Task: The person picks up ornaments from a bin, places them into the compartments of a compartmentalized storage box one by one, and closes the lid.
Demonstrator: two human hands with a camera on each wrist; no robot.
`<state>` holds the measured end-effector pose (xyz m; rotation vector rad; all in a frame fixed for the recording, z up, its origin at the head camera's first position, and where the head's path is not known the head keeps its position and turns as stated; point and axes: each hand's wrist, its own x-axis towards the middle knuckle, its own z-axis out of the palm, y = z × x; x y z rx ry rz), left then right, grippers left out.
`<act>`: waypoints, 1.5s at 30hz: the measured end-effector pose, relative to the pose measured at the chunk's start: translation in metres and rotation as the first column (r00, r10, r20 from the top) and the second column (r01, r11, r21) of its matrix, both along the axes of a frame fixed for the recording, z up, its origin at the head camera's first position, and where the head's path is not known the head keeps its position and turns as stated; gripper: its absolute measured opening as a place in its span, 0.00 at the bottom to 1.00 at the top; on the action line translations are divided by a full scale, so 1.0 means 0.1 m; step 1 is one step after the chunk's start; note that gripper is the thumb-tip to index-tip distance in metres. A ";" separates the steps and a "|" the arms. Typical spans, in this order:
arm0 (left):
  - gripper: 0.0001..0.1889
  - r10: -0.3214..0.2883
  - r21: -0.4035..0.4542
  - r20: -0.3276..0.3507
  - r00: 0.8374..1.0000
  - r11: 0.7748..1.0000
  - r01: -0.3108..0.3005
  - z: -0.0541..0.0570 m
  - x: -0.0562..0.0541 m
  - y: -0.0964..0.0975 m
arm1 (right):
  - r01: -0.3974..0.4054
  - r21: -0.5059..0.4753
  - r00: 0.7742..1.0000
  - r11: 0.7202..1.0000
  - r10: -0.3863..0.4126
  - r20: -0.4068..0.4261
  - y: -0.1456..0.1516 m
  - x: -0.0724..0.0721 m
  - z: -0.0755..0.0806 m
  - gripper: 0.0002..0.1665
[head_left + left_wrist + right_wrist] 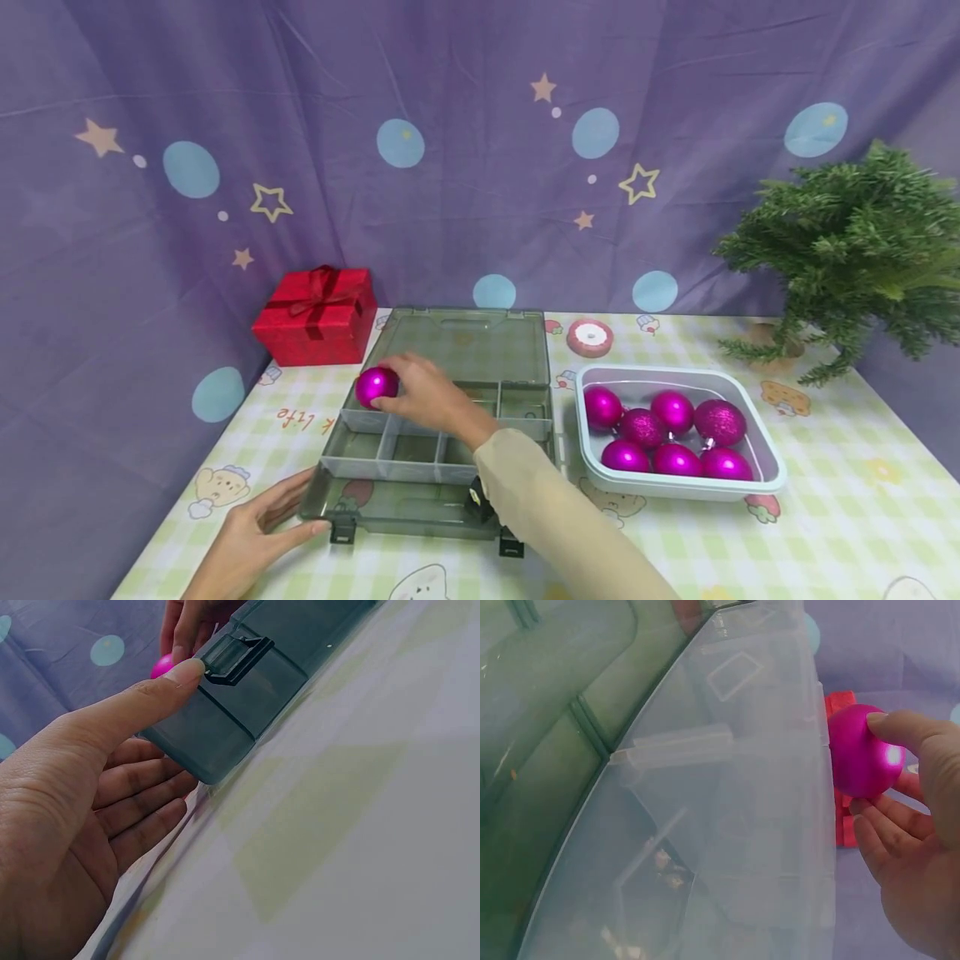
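A shiny magenta Christmas bauble point(377, 387) is held between the thumb and fingers of my right hand point(429, 398), over the back-left compartment of a clear grey divided plastic box point(408, 471). In the right wrist view the bauble point(866, 750) shows above the translucent dividers point(727, 802). The box's lid point(468, 346) lies opened back. My left hand point(258, 533) is at the box's front-left corner, its thumb against the front wall beside a black latch point(342, 530) and its relaxed fingers along the left side; the left wrist view shows the same hand point(97, 787) with fingers spread loosely.
A pale blue tub point(678, 487) with several magenta baubles point(672, 411), some glittery, stands right of the box. Behind are a red gift box point(315, 321) and a ribbon roll point(589, 337). A small artificial fir tree point(862, 258) stands at the back right. A purple curtain point(465, 217) hangs behind.
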<state>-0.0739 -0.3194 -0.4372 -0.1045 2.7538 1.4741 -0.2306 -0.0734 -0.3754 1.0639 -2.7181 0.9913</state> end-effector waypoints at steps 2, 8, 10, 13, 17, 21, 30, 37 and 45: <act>0.40 -0.004 -0.001 -0.001 1.000 1.000 0.004 0.00 -0.01 0.00 | 0.003 0.021 1.000 1.000 -0.003 -0.008 -0.01 0.02 0.00 0.30; 0.40 -0.004 0.014 0.024 1.000 1.000 0.004 0.00 -0.01 0.02 | 0.001 0.059 1.000 0.998 -0.001 0.009 0.00 0.04 0.00 0.30; 0.40 -0.004 0.018 0.027 1.000 1.000 0.003 -0.01 -0.01 0.02 | -0.002 0.075 1.000 0.997 0.000 0.017 0.02 0.05 0.00 0.31; 0.40 -0.002 0.023 0.032 0.999 1.000 0.001 -0.01 -0.01 0.02 | -0.003 0.080 1.000 0.997 0.001 0.031 0.06 0.06 0.01 0.32; 0.41 0.000 0.027 0.044 0.999 1.000 -0.001 -0.02 -0.02 0.02 | -0.021 0.046 0.999 0.999 0.020 0.028 0.15 0.07 0.08 0.30; 0.41 0.000 0.030 0.057 0.998 1.000 -0.001 -0.02 -0.02 0.01 | -0.038 -0.003 0.999 0.999 0.038 0.027 0.29 0.09 0.20 0.28; 0.41 -0.002 0.020 0.061 0.998 1.000 0.001 -0.02 -0.02 -0.02 | -0.011 -0.154 1.000 0.988 0.011 -0.001 0.82 0.16 0.43 0.28; 0.41 -0.008 0.009 0.036 0.999 1.000 0.008 -0.01 -0.01 -0.03 | 0.027 -0.239 0.996 0.971 -0.047 -0.082 1.31 0.24 0.42 0.27; 0.41 -0.013 0.014 0.027 1.000 1.000 0.013 -0.02 -0.01 -0.01 | 0.135 -0.252 0.984 0.958 -0.158 -0.076 1.85 0.35 0.34 0.28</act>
